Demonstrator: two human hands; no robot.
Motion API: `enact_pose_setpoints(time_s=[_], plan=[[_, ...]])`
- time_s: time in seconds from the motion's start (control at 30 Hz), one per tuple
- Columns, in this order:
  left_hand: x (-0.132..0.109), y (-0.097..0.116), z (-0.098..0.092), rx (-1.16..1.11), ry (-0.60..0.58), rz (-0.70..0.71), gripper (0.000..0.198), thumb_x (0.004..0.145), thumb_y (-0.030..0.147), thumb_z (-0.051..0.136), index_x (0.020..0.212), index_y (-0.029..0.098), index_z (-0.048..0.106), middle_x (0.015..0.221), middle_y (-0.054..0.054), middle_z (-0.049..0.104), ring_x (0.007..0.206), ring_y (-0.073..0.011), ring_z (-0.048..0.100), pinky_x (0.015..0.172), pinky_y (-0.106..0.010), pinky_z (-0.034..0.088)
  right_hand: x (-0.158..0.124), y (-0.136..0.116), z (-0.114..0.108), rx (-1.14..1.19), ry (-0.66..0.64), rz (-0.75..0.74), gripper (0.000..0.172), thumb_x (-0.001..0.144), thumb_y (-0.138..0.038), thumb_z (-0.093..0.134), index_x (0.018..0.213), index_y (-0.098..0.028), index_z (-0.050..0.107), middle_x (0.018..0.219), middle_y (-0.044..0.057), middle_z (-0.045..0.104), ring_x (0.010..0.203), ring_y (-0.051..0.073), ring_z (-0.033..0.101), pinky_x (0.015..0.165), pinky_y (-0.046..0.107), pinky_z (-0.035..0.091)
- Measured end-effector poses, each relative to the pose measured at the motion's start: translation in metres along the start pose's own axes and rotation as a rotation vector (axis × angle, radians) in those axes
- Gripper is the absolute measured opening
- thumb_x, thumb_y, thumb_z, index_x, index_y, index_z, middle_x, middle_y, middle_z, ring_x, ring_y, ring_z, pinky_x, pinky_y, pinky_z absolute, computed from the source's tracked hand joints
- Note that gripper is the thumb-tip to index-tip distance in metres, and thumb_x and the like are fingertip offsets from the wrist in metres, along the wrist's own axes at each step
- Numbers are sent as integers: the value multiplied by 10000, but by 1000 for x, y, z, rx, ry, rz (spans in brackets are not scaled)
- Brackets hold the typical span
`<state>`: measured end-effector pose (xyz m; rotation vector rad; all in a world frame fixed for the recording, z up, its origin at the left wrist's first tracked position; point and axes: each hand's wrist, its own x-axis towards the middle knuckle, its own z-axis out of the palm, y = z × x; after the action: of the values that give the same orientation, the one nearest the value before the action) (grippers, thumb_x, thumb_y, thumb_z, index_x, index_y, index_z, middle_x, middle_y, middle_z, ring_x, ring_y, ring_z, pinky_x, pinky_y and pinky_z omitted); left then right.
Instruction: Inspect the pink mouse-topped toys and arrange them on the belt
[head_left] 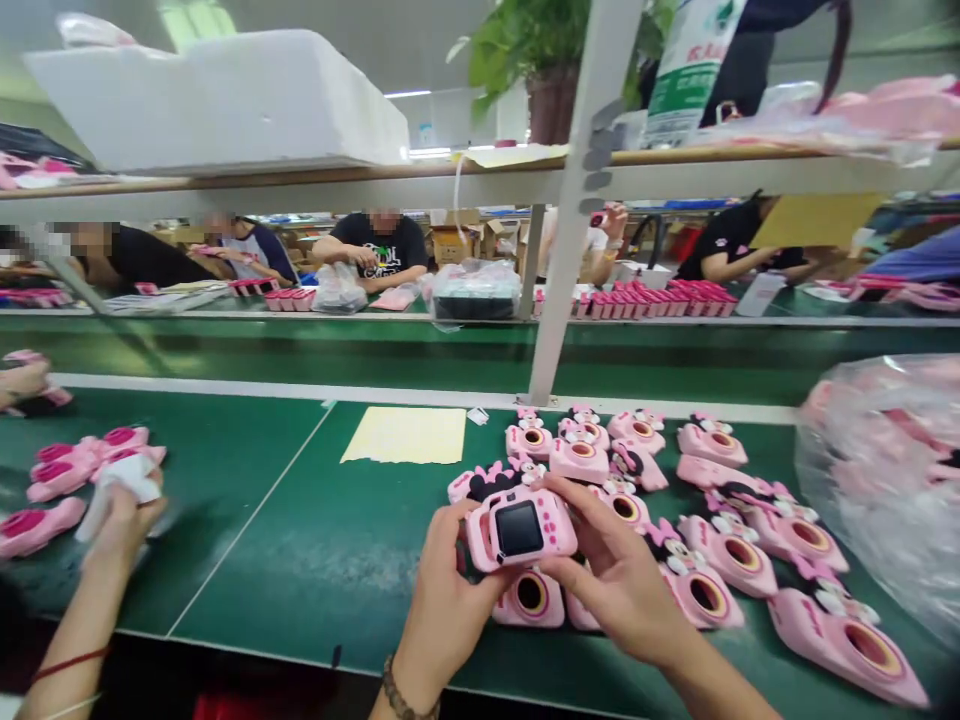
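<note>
Between both hands I hold a pink toy camera (pixel 519 527) above the bench, its dark square screen and pink buttons facing me. My left hand (pixel 448 590) grips its left end, thumb along the lower edge. My right hand (pixel 611 565) closes on the right end, fingers on top and thumb below. Under and around my hands lie several pink camera shells (pixel 581 460) with round lens openings and black-eared cartoon mouse figures. One more shell (pixel 851 645) sits at the right, near the front edge.
A clear plastic bag (pixel 892 490) of pink parts stands at the right. A yellow sheet (pixel 405 434) lies left of the shells. At left, a co-worker's hand (pixel 124 515) holds a white cloth by other pink shells (pixel 56 470). A white post (pixel 574 230) rises behind the shells, supporting a shelf.
</note>
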<state>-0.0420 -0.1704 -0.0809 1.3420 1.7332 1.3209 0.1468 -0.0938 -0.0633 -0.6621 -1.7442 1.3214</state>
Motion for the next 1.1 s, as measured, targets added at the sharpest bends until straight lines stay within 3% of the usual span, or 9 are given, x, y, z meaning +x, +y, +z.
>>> enact_pose_setpoints(time_s=[0.2,0.4,0.5,0.63,0.73,0.8,0.93,1.03,1.1], plan=[[10,9,43,14,-201,99,490,789,114,685,1218,297,533,1193,-12,568,1084,-189,587,965,-337,486,-33,-1,-49,-451,36,57,622,891,-380,689,1466,-359,452,1499,60,500,1394,312,458,1151,541,404],[16,20,57,146,-305,182,534,793,57,639,1247,301,499,1206,-20,546,1121,-192,539,976,-337,455,-23,-27,-79,-622,-127,203,457,868,-386,681,1294,-249,588,1278,112,635,1154,318,614,996,517,517],[23,22,54,164,-348,166,523,794,131,696,1259,297,523,1215,-36,549,1126,-218,548,979,-363,465,-11,-24,-81,-640,-195,143,434,892,-356,653,1300,-233,571,1271,123,625,1141,308,609,995,503,508],[34,18,48,109,-397,72,561,738,231,791,1247,253,556,1193,-73,585,1024,-244,608,857,-366,531,-4,-5,-82,-583,-251,8,471,911,-263,618,1368,-237,507,1370,118,564,1252,281,551,1061,464,471],[37,13,44,3,-436,-9,604,712,204,802,1252,221,534,1155,-89,614,963,-236,637,799,-347,548,-9,12,-81,-511,-214,-40,480,918,-312,638,1376,-251,505,1388,117,561,1293,270,532,1098,451,450],[38,11,43,-51,-445,-5,618,709,190,805,1259,219,524,1188,-96,608,1017,-241,636,844,-351,549,-15,25,-77,-497,-153,-36,479,932,-371,632,1380,-257,506,1393,121,565,1310,277,529,1105,461,451],[34,6,41,-65,-347,103,599,744,171,778,1281,230,519,1273,-98,568,1167,-254,584,991,-383,505,-16,42,-66,-555,-77,-79,508,944,-415,608,1409,-238,509,1417,138,563,1341,317,513,1109,516,452],[26,2,40,-149,-282,126,531,766,149,743,1247,226,532,1224,-77,586,1130,-237,599,979,-366,510,-11,39,-64,-527,-135,-121,521,929,-440,622,1412,-258,543,1433,131,556,1383,346,465,1132,552,417],[20,-1,39,-208,-258,136,540,764,127,724,1251,236,521,1210,-58,595,1097,-221,611,959,-343,516,-11,33,-65,-448,-145,-68,486,940,-458,600,1401,-308,565,1476,102,519,1418,345,420,1151,558,385]])
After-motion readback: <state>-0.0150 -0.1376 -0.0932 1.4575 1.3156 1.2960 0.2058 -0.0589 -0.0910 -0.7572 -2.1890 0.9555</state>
